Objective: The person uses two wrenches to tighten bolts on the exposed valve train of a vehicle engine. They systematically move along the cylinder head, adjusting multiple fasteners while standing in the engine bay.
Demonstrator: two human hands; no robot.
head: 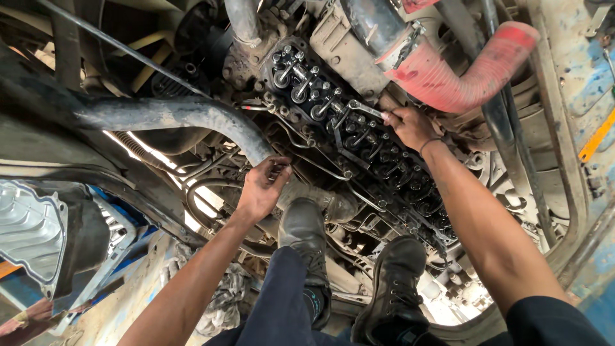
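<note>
- Head view: person stood over an open engine, looking down; both boots [359, 275] planted on engine parts, dark trousers visible.
- Right hand [410, 126] was closed around the shank of a wrench [364, 110], fingers wrapped tight; the wrench's far end sat on the exposed valve gear [333, 122] of the cylinder head, among rocker arms and springs.
- Left hand [262, 189] was partly curled, fingertips pinched on something small and dark near the thumb; could not tell what it was. It hovered just beside the thin metal fuel lines [307, 160] and below the big dark hose [186, 115].
- Hands were well apart, the left lower and nearer the body, the right further out on the head.
- Red corrugated hose [461, 74] curved just above the right hand, near but not touching.
- Silver ribbed cover [29, 230] sat at far left, well away from both hands.
- Grey rag [224, 301] lay under the left forearm.
</note>
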